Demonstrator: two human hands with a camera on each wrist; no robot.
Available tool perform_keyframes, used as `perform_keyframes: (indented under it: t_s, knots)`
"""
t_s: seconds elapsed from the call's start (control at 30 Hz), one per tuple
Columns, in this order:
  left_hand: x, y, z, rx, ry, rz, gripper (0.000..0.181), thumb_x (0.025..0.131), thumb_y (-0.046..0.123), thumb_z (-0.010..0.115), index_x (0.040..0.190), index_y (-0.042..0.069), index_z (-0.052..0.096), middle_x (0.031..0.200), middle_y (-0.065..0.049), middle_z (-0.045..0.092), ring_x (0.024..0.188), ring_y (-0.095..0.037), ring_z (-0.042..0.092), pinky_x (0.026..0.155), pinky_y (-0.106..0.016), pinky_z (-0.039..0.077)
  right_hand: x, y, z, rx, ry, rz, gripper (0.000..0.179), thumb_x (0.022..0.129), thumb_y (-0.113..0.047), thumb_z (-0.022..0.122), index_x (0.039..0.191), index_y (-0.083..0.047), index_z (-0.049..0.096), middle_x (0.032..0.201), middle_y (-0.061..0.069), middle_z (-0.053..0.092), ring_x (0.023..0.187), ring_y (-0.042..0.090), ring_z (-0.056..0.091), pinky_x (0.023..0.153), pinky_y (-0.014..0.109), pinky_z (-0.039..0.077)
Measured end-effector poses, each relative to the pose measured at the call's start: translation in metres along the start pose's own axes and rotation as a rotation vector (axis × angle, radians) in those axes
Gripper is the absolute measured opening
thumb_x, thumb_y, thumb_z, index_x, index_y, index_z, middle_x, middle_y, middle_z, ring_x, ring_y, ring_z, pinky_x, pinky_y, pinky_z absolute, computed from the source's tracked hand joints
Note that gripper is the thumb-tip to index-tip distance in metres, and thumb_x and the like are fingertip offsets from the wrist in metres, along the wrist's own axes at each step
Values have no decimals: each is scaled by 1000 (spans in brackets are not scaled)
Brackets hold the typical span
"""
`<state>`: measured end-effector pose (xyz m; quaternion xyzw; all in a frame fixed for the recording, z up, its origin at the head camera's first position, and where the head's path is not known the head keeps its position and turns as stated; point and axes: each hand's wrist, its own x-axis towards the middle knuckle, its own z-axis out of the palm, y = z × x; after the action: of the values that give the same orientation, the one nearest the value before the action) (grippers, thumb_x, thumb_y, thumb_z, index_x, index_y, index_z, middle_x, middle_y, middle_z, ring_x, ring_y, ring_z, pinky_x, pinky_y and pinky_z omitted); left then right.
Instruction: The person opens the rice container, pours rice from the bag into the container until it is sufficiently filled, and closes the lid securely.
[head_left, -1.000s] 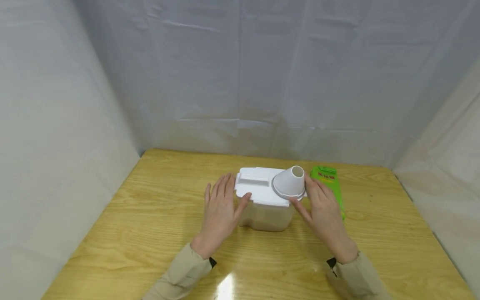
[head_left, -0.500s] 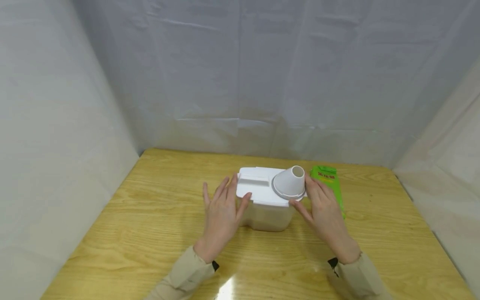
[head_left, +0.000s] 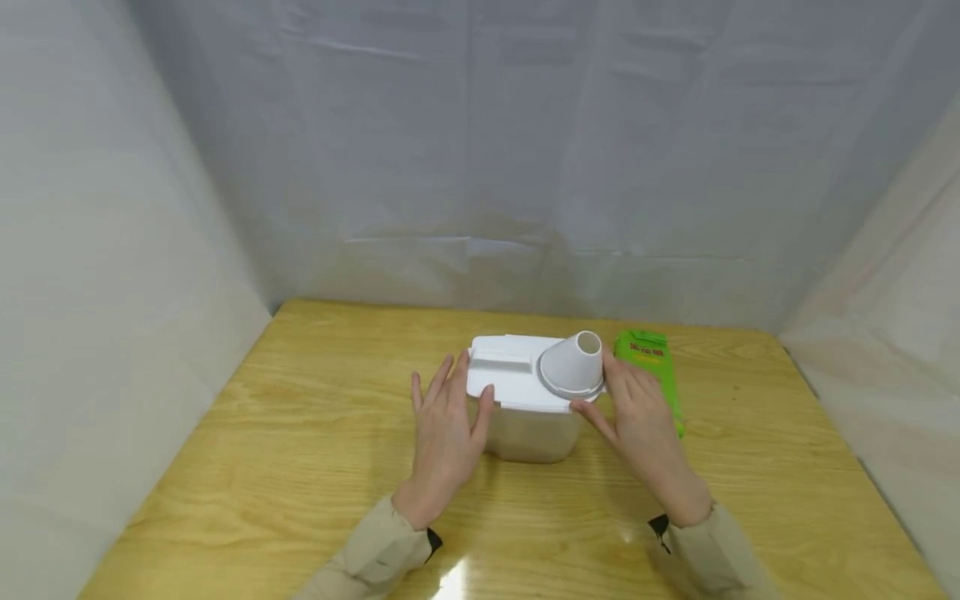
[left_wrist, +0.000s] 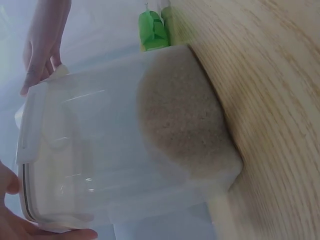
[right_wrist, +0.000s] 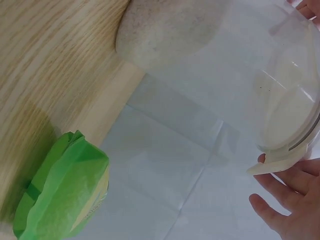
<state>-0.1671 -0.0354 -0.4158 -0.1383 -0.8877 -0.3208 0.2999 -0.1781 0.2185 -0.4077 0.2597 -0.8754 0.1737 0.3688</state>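
Note:
A clear plastic storage container (head_left: 532,437) stands upright with a grainy, pale brown fill (left_wrist: 180,115) in its lower part. On top lies its white lid (head_left: 506,385), which bears a cone-shaped cup (head_left: 572,367) on its right half. My left hand (head_left: 446,437) rests at the lid's left end, fingers fairly straight and thumb at the front edge. At the right end, my right hand (head_left: 647,417) touches the lid with thumb in front and fingers beside the cone. A side clip (right_wrist: 280,164) sticks outward by the right fingers. The front clip (left_wrist: 32,122) lies flat against the container.
A green bag (head_left: 651,362) with red printing lies behind and right of the container, partly behind my right hand. Everything sits on a wooden table (head_left: 300,417). Pale sheeting (head_left: 525,167) hangs along its back and both sides.
My left fingers have shifted slightly inward along the lid's left end, and the tab that stuck out there no longer shows. My right hand stays on its end. The head view has shifted slightly.

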Motion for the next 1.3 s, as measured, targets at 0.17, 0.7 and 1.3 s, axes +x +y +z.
perform_keyframes:
  t_s: [0.17, 0.7, 1.3]
  knots:
    - [0, 0, -1, 16, -22, 4, 55, 106, 33, 48, 145, -5, 45, 134, -24, 62, 136, -41, 48, 112, -73, 20, -1, 0, 1, 6, -4, 12, 86, 99, -65, 41, 144, 8, 47, 120, 27, 65, 111, 44, 62, 95, 59, 49]
    - [11, 2, -5, -12, -146, 101, 57, 109, 28, 37, 161, 7, 25, 166, -11, 27, 150, -40, 25, 116, -70, 18, -3, 1, 2, 2, 6, 22, 83, 101, -63, 39, 146, 7, 45, 123, 27, 64, 113, 43, 61, 97, 57, 49]
    - [20, 7, 5, 125, -184, 280, 71, 104, 63, 20, 155, 18, 40, 160, -8, 38, 154, -36, 19, 113, -74, 20, -2, -5, 1, -33, 6, 46, 84, 102, -64, 37, 148, 6, 43, 134, 28, 58, 116, 46, 59, 96, 60, 49]
